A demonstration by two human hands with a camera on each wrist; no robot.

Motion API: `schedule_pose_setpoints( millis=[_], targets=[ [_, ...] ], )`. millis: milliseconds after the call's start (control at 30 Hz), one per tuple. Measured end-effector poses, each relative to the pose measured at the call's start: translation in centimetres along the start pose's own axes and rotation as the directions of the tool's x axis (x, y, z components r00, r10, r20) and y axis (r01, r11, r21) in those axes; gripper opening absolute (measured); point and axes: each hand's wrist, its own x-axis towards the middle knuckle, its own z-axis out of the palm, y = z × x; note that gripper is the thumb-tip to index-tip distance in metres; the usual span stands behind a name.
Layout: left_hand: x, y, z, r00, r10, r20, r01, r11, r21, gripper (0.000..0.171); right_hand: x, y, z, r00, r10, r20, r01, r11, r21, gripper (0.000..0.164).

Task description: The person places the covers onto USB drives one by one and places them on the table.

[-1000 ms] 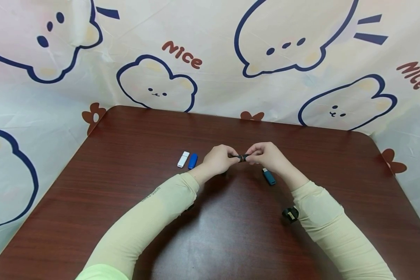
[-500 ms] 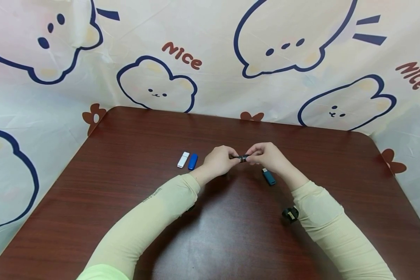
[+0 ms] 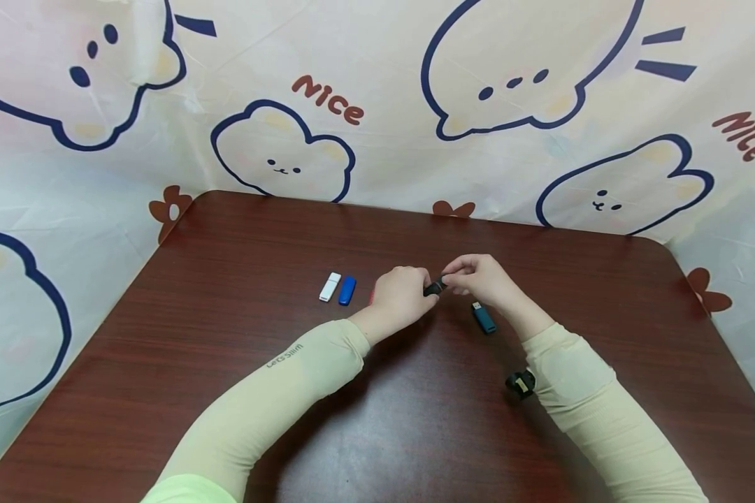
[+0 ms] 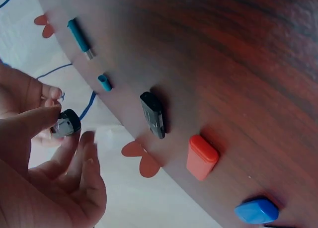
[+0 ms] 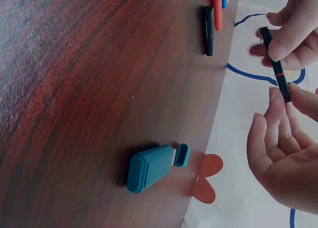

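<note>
A slim black USB flash drive is held up between both hands above the table. Thumb and fingers of my left hand grip its left end; my right hand pinches the other end with thumb and fingertips. A thin orange-red line crosses the held drive in the right wrist view. Its end faces the camera in the left wrist view. Below the hands lie a teal USB drive with its metal plug bare, a separate teal cap, and another black drive.
Further left on the brown table lie a red drive, a blue drive and a white drive. The left hand mostly hides the red one in the head view. A patterned curtain hangs behind the table.
My left hand has shifted slightly right and nearer, its back turned more upward, and the held flash drive now slants. An edge of the red drive has come into view. The right hand barely moved.
</note>
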Motion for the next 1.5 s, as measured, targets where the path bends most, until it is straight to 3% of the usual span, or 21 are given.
schedule_pose_setpoints(
  millis=[200,500,700,1033,1267,1500],
  targets=[
    [0.3,0.6,0.7,1.0,0.001,-0.008,-0.001,1.0,0.026,0.017,0.1,0.4,-0.2,1.0,0.008,-0.012,-0.008,1.0,-0.01,0.028],
    [1.0,1.5,2.2,0.999,-0.052,0.004,0.051,0.985,0.165,0.045,-0.1,1.2,-1.6,0.997,0.038,-0.067,-0.038,0.999,-0.004,0.035],
    [1.8,1.7,3.4,0.997,-0.074,0.037,0.064,0.971,0.23,0.044,-0.2,1.7,-2.0,0.995,0.05,-0.084,-0.051,0.999,-0.014,0.036],
    [2.5,2.4,5.1,0.996,-0.053,0.07,0.025,0.935,0.354,0.031,-0.6,1.8,-2.4,0.993,0.059,-0.099,-0.061,0.998,-0.014,0.035],
    [2.6,2.3,5.4,0.995,-0.06,0.077,0.027,0.926,0.376,0.032,-0.6,1.9,-2.5,0.992,0.056,-0.111,-0.06,0.998,-0.027,0.034],
    [2.4,1.9,5.4,0.996,-0.054,0.075,0.02,0.918,0.396,0.032,-0.2,2.7,-2.5,0.988,0.042,-0.15,-0.064,0.987,-0.149,0.029]
  ],
)
